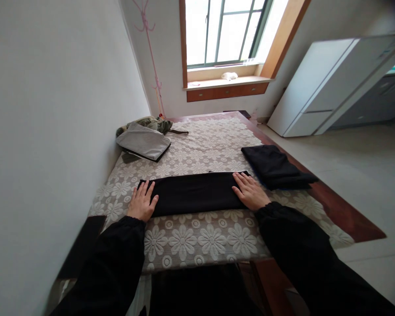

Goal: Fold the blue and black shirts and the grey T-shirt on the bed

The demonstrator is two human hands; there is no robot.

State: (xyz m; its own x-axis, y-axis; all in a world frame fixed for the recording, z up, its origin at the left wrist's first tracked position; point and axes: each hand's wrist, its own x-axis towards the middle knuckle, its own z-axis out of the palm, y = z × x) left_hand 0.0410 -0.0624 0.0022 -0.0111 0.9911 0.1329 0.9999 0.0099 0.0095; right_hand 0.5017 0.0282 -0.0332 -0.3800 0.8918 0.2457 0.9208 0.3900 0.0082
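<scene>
Both arms, in black sleeves, extend forward over the table edge. Left hand (142, 202): flat, fingers spread, palm pressed on the left end of the long folded black cloth strip (192, 192). Right hand (250, 192): flat, fingers together, pressed on its right end. Neither grasps. The strip lies crosswise on the white floral lace tablecloth (197, 239), with a folded black garment (276, 167) just beside its right end.

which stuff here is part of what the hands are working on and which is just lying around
In use: black folded cloth, left hand and right hand flat on its ends.
Lying about: black pile beside the right hand, grey folded cloth, olive garment behind it.
</scene>
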